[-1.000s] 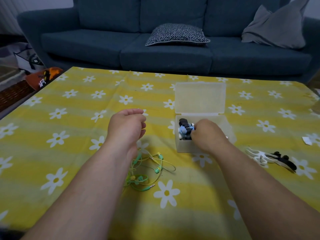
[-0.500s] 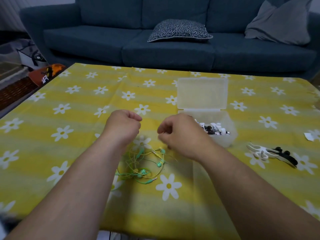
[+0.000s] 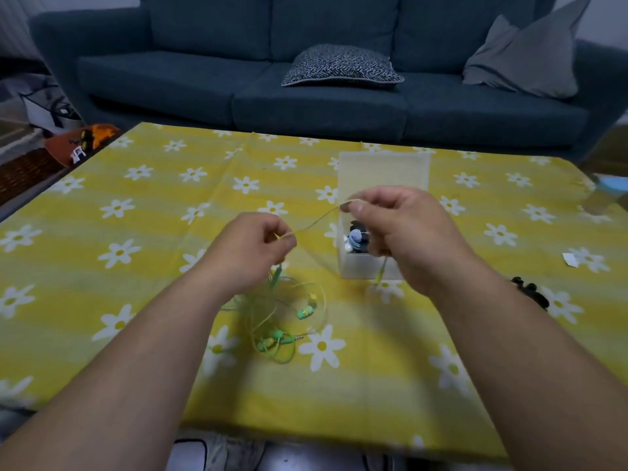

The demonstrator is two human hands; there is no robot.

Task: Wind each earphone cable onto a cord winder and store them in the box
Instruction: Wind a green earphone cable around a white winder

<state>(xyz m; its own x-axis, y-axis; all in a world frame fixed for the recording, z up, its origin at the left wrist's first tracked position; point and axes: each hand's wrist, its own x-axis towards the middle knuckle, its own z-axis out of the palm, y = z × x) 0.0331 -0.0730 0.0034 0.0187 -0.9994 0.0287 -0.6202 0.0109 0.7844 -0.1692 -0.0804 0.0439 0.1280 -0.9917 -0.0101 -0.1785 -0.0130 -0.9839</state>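
A tangle of green earphone cable lies on the yellow flowered tablecloth in front of me. My left hand pinches one stretch of it above the tangle. My right hand pinches the same cable higher up, so a taut length runs between the hands. Behind my right hand stands the clear plastic box with its lid up; wound earphones lie inside. A black cord winder lies to the right, partly hidden by my right forearm.
A dark blue sofa with a patterned cushion and a grey pillow stands beyond the table. A small white scrap lies at the right. An orange object sits on the floor at the left.
My right hand left the box, came over to the green tangle and now pinches the cable. Both hands have risen, pulling a length of cable taut between them.
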